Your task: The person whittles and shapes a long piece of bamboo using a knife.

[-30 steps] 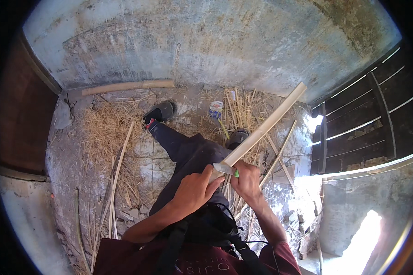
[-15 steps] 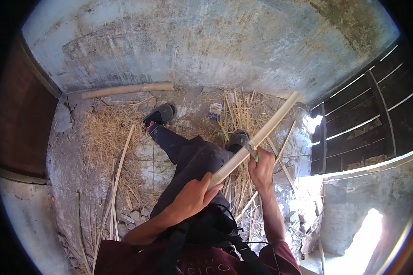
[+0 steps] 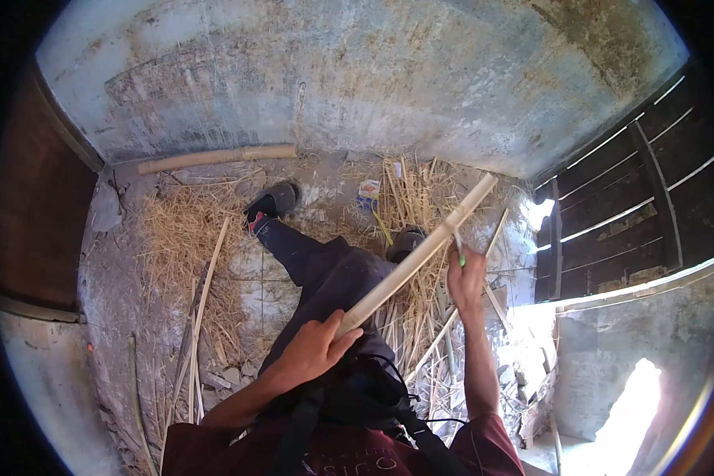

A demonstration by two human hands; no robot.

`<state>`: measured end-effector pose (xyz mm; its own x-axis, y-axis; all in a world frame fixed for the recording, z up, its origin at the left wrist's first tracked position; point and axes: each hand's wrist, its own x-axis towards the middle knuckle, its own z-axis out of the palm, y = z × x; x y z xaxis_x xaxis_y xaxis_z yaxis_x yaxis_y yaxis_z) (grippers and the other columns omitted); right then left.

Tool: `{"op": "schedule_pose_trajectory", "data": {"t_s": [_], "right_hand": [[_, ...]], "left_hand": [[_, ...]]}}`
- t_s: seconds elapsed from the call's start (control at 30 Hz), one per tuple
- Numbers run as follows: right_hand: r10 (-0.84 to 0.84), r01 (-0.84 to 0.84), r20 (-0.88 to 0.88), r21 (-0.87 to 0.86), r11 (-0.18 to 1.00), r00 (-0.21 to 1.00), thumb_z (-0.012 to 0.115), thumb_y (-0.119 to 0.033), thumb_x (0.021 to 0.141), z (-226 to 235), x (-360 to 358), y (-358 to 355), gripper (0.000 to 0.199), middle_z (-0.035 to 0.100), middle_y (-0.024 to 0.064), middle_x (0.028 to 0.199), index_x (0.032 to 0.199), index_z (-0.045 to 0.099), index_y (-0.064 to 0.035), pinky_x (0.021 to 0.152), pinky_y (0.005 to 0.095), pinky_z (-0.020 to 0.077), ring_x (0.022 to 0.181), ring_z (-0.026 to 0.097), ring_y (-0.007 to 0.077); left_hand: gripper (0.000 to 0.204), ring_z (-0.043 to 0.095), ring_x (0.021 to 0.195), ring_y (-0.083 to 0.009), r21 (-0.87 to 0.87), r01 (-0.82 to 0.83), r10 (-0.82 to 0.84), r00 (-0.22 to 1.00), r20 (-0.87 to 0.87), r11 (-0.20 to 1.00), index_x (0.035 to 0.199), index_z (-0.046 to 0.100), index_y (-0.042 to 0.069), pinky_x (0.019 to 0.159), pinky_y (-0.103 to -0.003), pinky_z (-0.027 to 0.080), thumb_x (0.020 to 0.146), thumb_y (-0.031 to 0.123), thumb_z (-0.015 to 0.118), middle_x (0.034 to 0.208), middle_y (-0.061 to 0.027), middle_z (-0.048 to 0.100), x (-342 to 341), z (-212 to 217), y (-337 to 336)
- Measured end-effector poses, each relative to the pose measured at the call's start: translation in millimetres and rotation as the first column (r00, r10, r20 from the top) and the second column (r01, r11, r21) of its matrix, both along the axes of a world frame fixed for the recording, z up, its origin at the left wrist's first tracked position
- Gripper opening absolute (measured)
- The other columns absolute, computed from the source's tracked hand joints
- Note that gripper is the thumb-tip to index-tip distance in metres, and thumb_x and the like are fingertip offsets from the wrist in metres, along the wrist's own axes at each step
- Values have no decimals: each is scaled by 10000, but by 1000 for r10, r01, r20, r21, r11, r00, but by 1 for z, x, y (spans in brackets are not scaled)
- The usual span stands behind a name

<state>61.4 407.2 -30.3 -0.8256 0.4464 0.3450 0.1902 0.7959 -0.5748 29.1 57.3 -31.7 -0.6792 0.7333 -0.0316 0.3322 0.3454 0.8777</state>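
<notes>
- Strip of pale bamboo, one piece: slants from left hand, outward past right hand.
- Left hand: thumb and fingers closed round its near end.
- Right hand: closed on green-marked knife, blade at strip's right edge.
- Shavings: heaped on floor, beyond and left of left hand.
- Progress, judged: paring apparently part-done, blade past midpoint; amount left cannot be told.

Stained blue-grey wall beyond a dusty floor; at left, 1 brown panel; at right, dark boards with daylight between them (a bright patch glares lower right).
</notes>
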Motion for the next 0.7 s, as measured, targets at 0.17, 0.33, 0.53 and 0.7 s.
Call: {"op": "schedule_pose_trajectory", "data": {"t_s": [0.17, 0.33, 0.53, 0.7], "right_hand": [[233, -233, 14, 125, 964, 972, 587, -20, 886, 0, 17, -66, 156, 659, 257, 713, 967, 718, 4, 623, 535, 530, 662, 689, 456], [325, -335, 106, 94, 937, 940, 617, -26, 792, -2, 19, -92, 243, 693, 231, 794, 1011, 719, -7, 681, 548, 560, 741, 710, 454], [330, -335, 71, 81, 939, 941, 642, -59, 768, 1, 20, -88, 252, 699, 220, 812, 999, 728, -8, 685, 535, 567, 751, 706, 460], [260, -273, 130, 91, 958, 957, 654, -96, 764, 6, 25, -89, 263, 706, 202, 815, 1004, 737, -28, 676, 520, 575, 750, 709, 444]], "left_hand": [[564, 704, 722, -516, 4, -28, 28, 1000, -13, 1000, 1277, 566, -113, 566, -537, 527, 1065, 391, 706, 733, -312, 671, -12, 7, 11], [528, 696, 703, -512, 44, -6, 9, 998, -60, 999, 1251, 560, -103, 545, -543, 504, 1065, 370, 707, 714, -307, 659, -10, 9, 22], [482, 680, 676, -513, 59, -39, 41, 999, -29, 998, 1239, 553, -94, 532, -551, 481, 1072, 335, 696, 698, -304, 646, 0, 12, 29], [449, 670, 626, -493, 58, -8, 11, 999, -38, 998, 1229, 539, -66, 553, -587, 504, 1078, 338, 663, 675, -279, 650, 4, 14, 27]]}}
